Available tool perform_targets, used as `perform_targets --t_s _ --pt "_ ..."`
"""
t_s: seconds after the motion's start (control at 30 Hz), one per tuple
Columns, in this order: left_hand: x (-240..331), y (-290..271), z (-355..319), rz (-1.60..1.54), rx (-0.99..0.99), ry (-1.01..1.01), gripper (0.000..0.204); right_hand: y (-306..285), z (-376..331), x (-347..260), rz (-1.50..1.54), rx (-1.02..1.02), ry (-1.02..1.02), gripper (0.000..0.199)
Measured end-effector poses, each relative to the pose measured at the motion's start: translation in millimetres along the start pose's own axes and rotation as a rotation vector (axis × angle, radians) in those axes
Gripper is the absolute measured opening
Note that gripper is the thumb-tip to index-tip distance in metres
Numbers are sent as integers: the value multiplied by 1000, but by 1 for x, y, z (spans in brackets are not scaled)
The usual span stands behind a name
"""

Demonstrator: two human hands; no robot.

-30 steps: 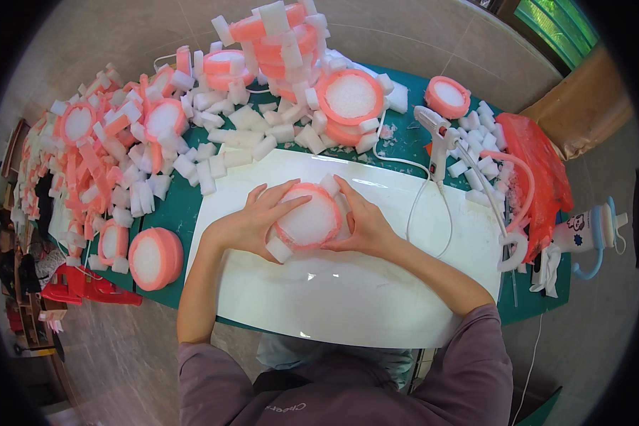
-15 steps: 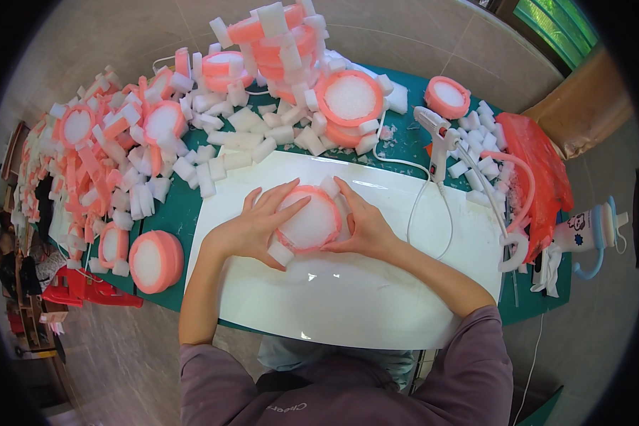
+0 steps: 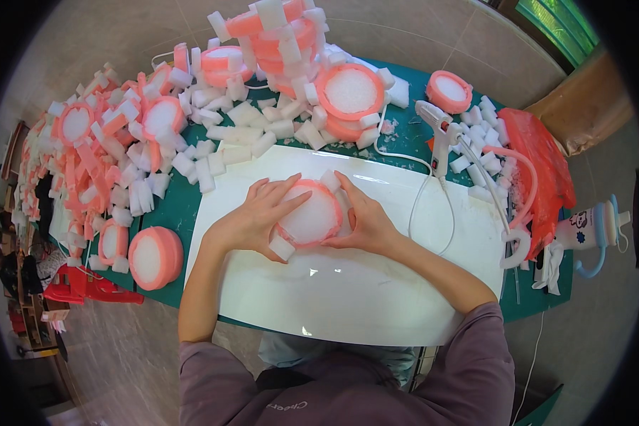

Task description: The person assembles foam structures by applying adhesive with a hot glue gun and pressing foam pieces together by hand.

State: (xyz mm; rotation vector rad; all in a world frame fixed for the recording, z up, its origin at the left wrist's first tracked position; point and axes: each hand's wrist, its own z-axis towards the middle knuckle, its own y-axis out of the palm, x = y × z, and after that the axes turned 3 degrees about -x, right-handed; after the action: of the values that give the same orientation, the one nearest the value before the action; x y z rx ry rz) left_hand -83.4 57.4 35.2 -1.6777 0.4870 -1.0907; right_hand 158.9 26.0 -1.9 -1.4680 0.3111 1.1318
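Between my hands is a round white foam disc (image 3: 311, 219) with a pink foam rim, over the glossy white board (image 3: 334, 298). My left hand (image 3: 254, 219) grips its left side, the index finger lying across the top. A small white foam block (image 3: 282, 248) sits at the rim's lower left, against my left thumb. My right hand (image 3: 369, 221) curves round the right side, with its fingertips at another white foam block (image 3: 330, 181) on the upper right rim and the thumb at the lower right. The disc's underside is hidden.
A white glue gun (image 3: 441, 138) with a cord stands right of the board. Stacked pink-and-white foam rounds (image 3: 351, 92) and loose white blocks (image 3: 243, 116) lie behind. Another foam round (image 3: 156, 258) sits left. A red plastic bag (image 3: 536, 177) and a cup (image 3: 586, 227) are at right.
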Motion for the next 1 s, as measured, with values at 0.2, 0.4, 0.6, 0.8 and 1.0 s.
perform_targets --t_s 0.2,0.4,0.6,0.8,1.0 --pt "0 1 0 0 -3 -10 110 1 0 0 8 -1 1 111" --pt "-1 2 1 7 -3 -10 111 -1 0 -3 32 -7 12 110" --pt "-1 2 1 -4 -2 -11 111 -2 1 -4 36 -10 22 110" --pt "1 -1 -1 -42 -70 -75 114 -1 2 -3 37 -7 32 110" --pt "-1 -5 -6 -149 -100 -116 121 1 3 -2 7 12 9 110"
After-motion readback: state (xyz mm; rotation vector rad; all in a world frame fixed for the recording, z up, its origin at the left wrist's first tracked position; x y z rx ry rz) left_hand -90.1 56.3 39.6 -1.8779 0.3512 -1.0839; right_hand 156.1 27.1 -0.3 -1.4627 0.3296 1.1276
